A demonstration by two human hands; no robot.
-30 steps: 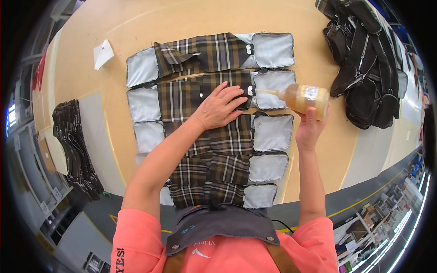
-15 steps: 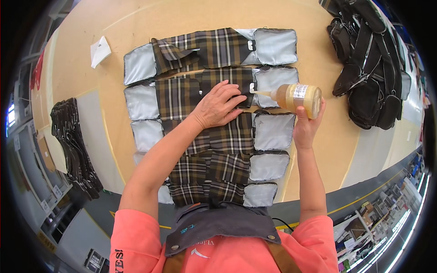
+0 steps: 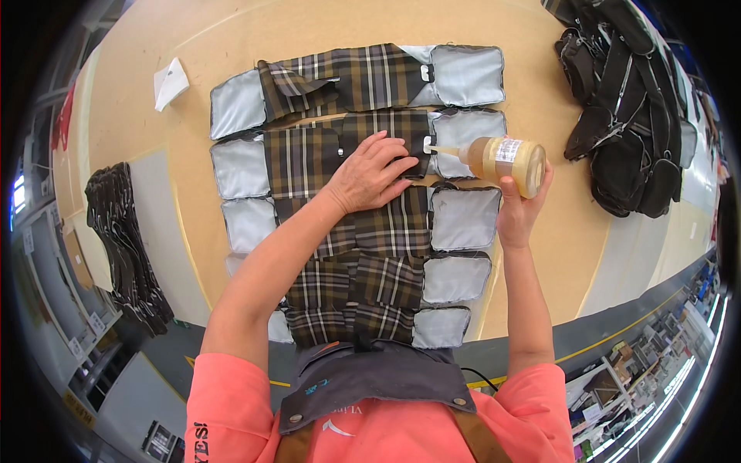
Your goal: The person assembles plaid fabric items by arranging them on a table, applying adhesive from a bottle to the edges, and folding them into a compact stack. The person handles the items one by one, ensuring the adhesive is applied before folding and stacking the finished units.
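Observation:
My left hand (image 3: 370, 174) lies flat, fingers stretched out, on the second plaid fabric piece (image 3: 305, 160) from the far end. In my right hand (image 3: 520, 212) is a squeeze bottle (image 3: 505, 163) with amber contents, tipped on its side. Its thin nozzle (image 3: 448, 150) points left, and the tip meets or hovers just by a small white patch (image 3: 427, 144) at that piece's right end; contact is hard to tell. Pale lining panels (image 3: 469, 123) extend from the plaid ends. Above, another plaid piece (image 3: 378, 77) lies with a folded left part. Several more plaid pieces (image 3: 390, 224) overlap toward me.
All of this rests on a wide tan table (image 3: 532, 293). Dark sewn pieces with straps (image 3: 625, 123) are heaped at the far right. A stack of dark fabric strips (image 3: 127, 239) lies along the left edge. A folded white paper (image 3: 170, 83) sits at the far left.
The bottle's nozzle has tilted slightly, its tip now nearer the small white patch. My left hand stays pressed on the fabric.

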